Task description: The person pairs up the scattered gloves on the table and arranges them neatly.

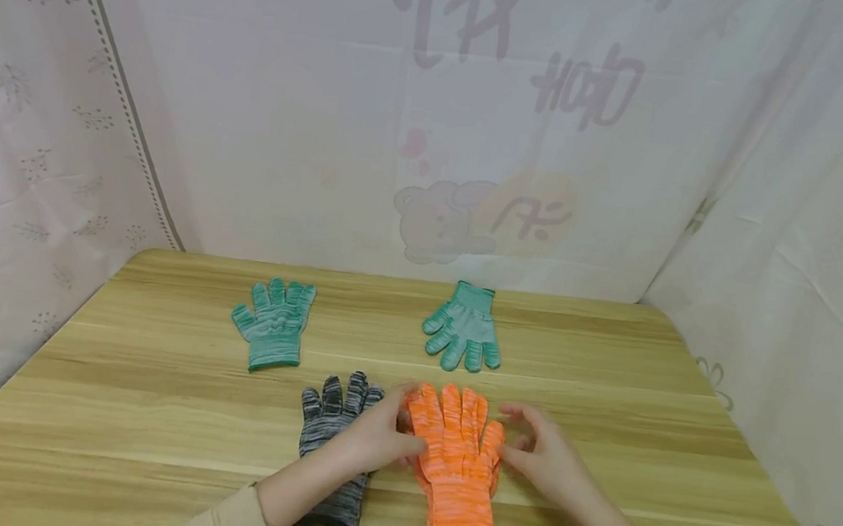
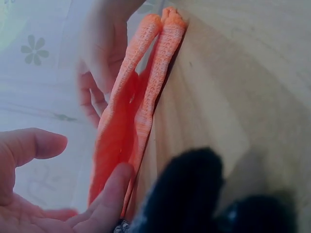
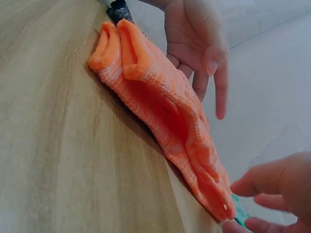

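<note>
A stack of orange knit gloves (image 1: 456, 467) lies flat on the wooden table (image 1: 153, 407) near the front edge, fingers pointing away. My left hand (image 1: 376, 439) rests at the stack's left side with fingers relaxed, one fingertip touching the orange gloves (image 2: 121, 136). My right hand (image 1: 533, 452) sits at the right side, fingertips loosely bent against the edge of the orange gloves (image 3: 165, 107). Neither hand grips anything. A grey-and-black striped glove (image 1: 333, 418) lies just left of the stack, partly under my left forearm.
Two green gloves lie farther back: one (image 1: 275, 324) at left with fingers pointing away, one (image 1: 464, 327) at centre with fingers pointing toward me. Patterned white curtains (image 1: 433, 130) close in the table on three sides.
</note>
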Demonstrator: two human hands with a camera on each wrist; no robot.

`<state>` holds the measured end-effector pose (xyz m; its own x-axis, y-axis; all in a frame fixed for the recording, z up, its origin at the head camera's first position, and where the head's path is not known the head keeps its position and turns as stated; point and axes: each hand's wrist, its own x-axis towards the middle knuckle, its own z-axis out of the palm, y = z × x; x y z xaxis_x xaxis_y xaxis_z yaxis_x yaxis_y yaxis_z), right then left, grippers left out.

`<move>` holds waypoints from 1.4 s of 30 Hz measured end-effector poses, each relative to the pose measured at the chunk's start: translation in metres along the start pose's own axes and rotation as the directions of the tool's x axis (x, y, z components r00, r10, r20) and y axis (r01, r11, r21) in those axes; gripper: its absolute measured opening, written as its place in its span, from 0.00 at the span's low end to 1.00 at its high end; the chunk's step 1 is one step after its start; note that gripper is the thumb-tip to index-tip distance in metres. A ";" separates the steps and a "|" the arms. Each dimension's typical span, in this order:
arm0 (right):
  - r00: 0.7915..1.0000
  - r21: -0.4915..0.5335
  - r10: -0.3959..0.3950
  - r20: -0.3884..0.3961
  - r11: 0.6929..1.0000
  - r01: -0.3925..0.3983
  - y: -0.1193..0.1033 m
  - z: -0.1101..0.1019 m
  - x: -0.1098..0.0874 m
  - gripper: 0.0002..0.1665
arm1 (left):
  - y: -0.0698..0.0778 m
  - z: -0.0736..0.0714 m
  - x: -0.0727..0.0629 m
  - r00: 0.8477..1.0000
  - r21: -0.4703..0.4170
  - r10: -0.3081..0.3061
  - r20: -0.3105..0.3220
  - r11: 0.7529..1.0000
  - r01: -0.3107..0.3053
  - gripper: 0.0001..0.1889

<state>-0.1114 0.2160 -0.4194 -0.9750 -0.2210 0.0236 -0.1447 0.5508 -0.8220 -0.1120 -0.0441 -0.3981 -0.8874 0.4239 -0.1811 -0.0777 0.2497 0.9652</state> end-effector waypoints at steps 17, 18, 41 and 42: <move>0.918 -0.298 -0.309 0.247 0.878 0.375 -0.002 -0.001 -0.007 0.30 | 0.003 -0.002 -0.001 1.000 0.252 0.011 -0.023 0.968 -0.005 0.30; 0.918 -0.301 -0.305 0.253 0.877 0.375 -0.003 -0.001 -0.007 0.31 | 0.003 -0.001 -0.002 1.000 0.258 0.013 -0.025 0.966 -0.006 0.30; 0.942 -0.247 -0.280 0.184 0.915 0.320 0.016 -0.001 0.006 0.34 | 0.004 0.004 -0.004 0.991 0.457 0.135 -0.010 0.882 -0.116 0.26; 0.948 -0.217 -0.269 0.170 0.928 0.302 0.018 -0.002 0.008 0.33 | 0.003 0.005 -0.005 0.989 0.484 0.145 -0.004 0.866 -0.125 0.25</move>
<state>-0.1218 0.2257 -0.4326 -0.8567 -0.4943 0.1472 -0.4659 0.6193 -0.6320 -0.1056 -0.0406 -0.3953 -0.8910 0.4524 -0.0381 0.2641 0.5848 0.7670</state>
